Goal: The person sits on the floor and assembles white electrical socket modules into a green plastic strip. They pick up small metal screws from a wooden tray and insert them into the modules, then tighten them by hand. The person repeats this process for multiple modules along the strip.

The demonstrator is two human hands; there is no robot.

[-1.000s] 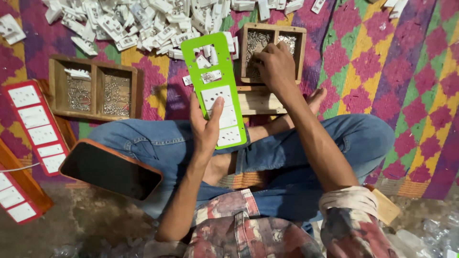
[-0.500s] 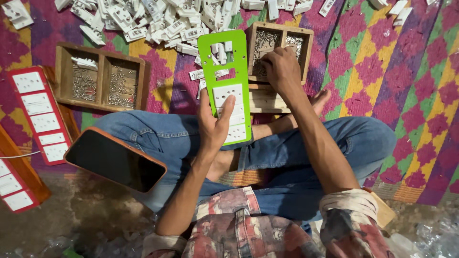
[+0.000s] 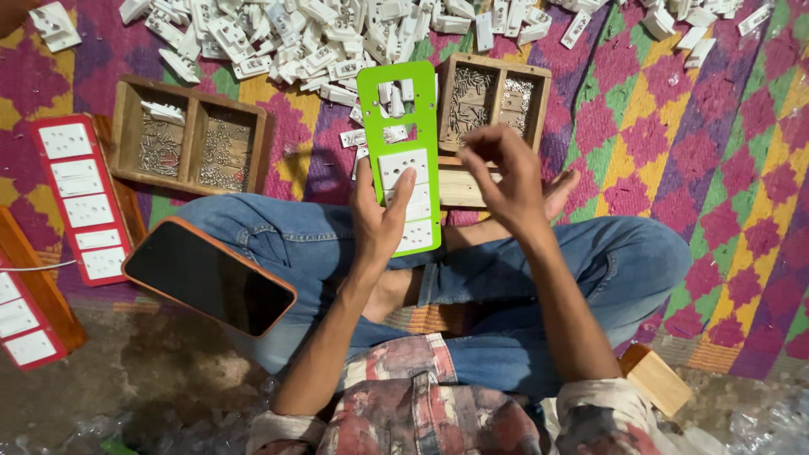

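Head view: left hand (image 3: 379, 215) fingers clamp green plate (image 3: 399, 152); right hand (image 3: 506, 173) fingers loosely curled, empty.

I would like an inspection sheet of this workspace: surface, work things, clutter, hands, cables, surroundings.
Surface: patterned mat in pink, green and yellow; bare floor at the near edge.
Work things: green plate held upright, white socket pieces in its lower openings, upper openings unfilled; wooden tray of small metal parts behind it.
Clutter: pile of white plastic parts; second wooden tray; red plates filled with white pieces; phone on the knee; wooden block.
Hands: left hand grips the green plate; right hand is raised beside it, fingers pinched, content too small to tell.
Cables: thin white wire at the left edge.
Surroundings: nothing seen.
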